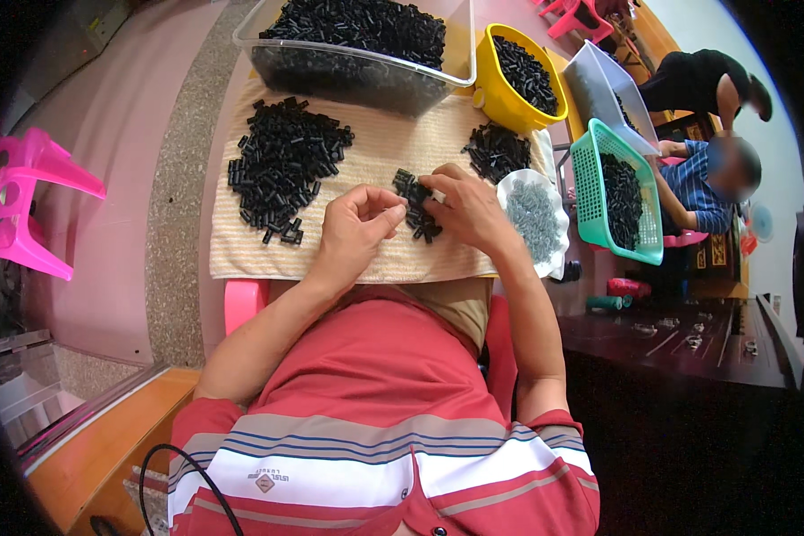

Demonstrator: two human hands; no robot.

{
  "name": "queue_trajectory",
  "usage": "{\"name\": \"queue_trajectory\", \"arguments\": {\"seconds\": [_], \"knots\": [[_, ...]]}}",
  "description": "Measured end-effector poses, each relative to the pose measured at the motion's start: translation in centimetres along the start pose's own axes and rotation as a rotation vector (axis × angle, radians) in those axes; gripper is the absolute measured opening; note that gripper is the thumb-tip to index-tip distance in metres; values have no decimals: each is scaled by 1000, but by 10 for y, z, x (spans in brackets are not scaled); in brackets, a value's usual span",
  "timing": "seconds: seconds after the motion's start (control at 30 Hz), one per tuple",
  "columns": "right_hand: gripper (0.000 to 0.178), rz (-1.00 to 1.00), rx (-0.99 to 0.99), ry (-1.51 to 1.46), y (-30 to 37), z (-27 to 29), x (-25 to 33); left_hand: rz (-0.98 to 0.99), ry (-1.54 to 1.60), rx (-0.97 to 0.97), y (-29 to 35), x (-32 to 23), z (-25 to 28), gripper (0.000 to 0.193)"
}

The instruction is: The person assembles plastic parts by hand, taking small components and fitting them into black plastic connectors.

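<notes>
My left hand (357, 230) is closed in a pinch at the near middle of the towel-covered table (348, 263). What its fingertips hold, if anything, is too small to make out. Just right of it lies a small heap of short black plastic parts (413, 207). Over that heap, my right hand (466, 207) bends its fingers round a small black part, mostly hidden under them. A bigger pile of black tube-like parts (286, 161) spreads to the left. Beside my right wrist stands a white scalloped dish (558, 243) of small clear or silvery pieces (531, 219).
At the back stand a clear bin (357, 67) and a yellow basket (484, 98), both holding black parts. Another black pile (496, 152) lies before the basket. A green basket (597, 214) and white bin (590, 85) stand right, near two people. A pink stool (36, 196) is left.
</notes>
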State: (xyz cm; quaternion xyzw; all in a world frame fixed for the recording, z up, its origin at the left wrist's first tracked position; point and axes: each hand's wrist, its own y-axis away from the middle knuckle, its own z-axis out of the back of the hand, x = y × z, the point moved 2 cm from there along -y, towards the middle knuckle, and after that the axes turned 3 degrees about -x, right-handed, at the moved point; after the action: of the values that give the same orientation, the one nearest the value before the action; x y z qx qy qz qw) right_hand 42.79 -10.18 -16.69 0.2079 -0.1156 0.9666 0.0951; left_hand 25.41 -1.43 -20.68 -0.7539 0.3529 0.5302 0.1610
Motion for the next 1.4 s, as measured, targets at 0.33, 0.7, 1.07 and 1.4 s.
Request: {"name": "queue_trajectory", "arguments": {"seconds": [0.33, 0.7, 1.07, 1.4], "knots": [[21, 33, -62, -32, 2, -9, -8, -13, 24, 15, 0, 1, 0, 9], [25, 90, -164, -180, 23, -4, 21, -23, 43, 67, 2, 3, -4, 11], [20, 206, -160, -109, 39, 0, 46, 160, 101, 134, 6, 2, -1, 14], [22, 51, -269, -294, 62, 8, 30, 223, 183, 67, 9, -1, -4, 12]]}}
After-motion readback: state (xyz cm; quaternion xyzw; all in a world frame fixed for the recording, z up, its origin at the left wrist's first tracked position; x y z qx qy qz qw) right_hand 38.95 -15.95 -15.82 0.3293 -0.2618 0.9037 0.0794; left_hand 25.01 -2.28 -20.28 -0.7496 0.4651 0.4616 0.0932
